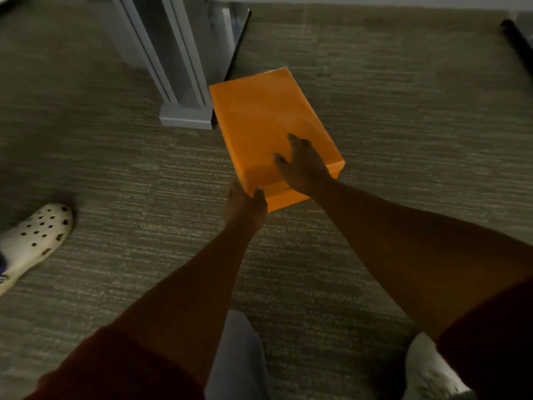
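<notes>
Orange box [259, 119] sits centre of view, straight ahead of you and below, over the carpet [403, 125]; you cannot tell from this angle whether its bottom rests on the floor or hangs just above it. Long axis runs away from you, the far end leaning a little left. Both hands meet the near short end. Your left hand [244, 207] is curled round the near-left corner, thumb on the end face: that is the holding grip. Your right hand [304, 168] lies on the lid near the near-right corner, fingers fairly straight and spread, pressing rather than clasping. Judgement: any lift or slide turns on that near end, so the far end goes unsupported and may dip or swing. Obstacle: the base of the white post [186, 115] stands just beside the box's far-left edge, touching or nearly so; a leftward swing would likely knock it. Right side is open carpet. White clog [34, 241] lies well left, white shoe [429, 370] lower right, grey trouser leg [236, 356] between your forearms. Dark bar [519, 41] at top right, well apart.
</notes>
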A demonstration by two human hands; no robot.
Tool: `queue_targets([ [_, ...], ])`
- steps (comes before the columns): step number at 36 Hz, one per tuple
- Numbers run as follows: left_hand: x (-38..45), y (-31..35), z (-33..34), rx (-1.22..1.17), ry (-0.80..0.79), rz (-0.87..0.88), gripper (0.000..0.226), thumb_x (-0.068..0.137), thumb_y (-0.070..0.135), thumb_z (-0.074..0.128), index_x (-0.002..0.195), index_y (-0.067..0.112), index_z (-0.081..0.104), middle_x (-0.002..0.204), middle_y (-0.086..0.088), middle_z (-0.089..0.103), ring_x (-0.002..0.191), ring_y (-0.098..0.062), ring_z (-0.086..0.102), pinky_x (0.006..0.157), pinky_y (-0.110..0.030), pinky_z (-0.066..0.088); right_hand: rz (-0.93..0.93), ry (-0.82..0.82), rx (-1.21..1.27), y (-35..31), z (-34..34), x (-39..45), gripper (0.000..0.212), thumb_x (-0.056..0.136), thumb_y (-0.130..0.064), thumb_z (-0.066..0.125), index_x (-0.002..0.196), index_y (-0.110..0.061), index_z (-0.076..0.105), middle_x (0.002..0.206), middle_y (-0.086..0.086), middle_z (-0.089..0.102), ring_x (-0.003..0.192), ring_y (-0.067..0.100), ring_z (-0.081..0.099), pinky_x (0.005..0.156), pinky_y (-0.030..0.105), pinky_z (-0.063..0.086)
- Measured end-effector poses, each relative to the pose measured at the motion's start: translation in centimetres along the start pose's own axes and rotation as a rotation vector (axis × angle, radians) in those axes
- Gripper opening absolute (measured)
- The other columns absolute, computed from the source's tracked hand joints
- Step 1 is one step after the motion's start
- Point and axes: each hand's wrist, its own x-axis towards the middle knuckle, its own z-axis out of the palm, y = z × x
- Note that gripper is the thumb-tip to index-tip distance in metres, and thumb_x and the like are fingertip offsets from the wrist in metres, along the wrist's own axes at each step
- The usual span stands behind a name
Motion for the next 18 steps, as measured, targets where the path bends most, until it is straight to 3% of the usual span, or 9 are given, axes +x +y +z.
queue_targets([
  [4,1.9,-0.9,1.1,-0.02,-0.017,0.015,0.065,0.096,0.05,0.044,0.146,0.011,0.032,0.141,-0.019,0.051,0.124,-0.04,0.053,0.101,-0.055,0.046,0.168,0.094,-0.076,3.1,-0.6,1.8,0.074,0.096,-0.049,0.051,0.157,-0.019,0.022,0.164,0.014,0.023,0.149,0.041,0.022,0.114,0.057,0.032],
  [9,4.1,-0.9,1.8,-0.083,-0.006,0.0,0.066,0.093,0.058,0.044,0.143,0.016,0.035,0.133,-0.015,0.056,0.115,-0.036,0.058,0.096,-0.055,0.05,0.34,0.146,-0.102,6.4,-1.4,3.3,0.079,0.092,-0.054,0.052,0.156,-0.017,0.023,0.163,0.013,0.025,0.149,0.042,0.019,0.115,0.061,0.028],
  [13,5.5,-0.7,2.3,-0.236,-0.015,-0.031,0.062,0.093,0.051,0.052,0.14,0.014,0.036,0.131,-0.013,0.056,0.112,-0.035,0.059,0.096,-0.053,0.05,0.399,0.168,0.03,7.6,-0.9,4.6,0.078,0.09,-0.052,0.059,0.151,-0.01,0.033,0.154,0.019,0.038,0.141,0.041,0.036,0.112,0.057,0.036],
  [18,6.1,-0.6,3.3,-0.43,-0.066,-0.101,0.071,0.091,0.048,0.06,0.147,0.018,0.028,0.141,-0.012,0.051,0.121,-0.036,0.056,0.099,-0.057,0.048,0.53,0.213,0.324,8.0,-0.1,5.1,0.067,0.089,-0.045,0.066,0.142,-0.012,0.044,0.137,0.014,0.057,0.123,0.035,0.058,0.101,0.054,0.05],
])
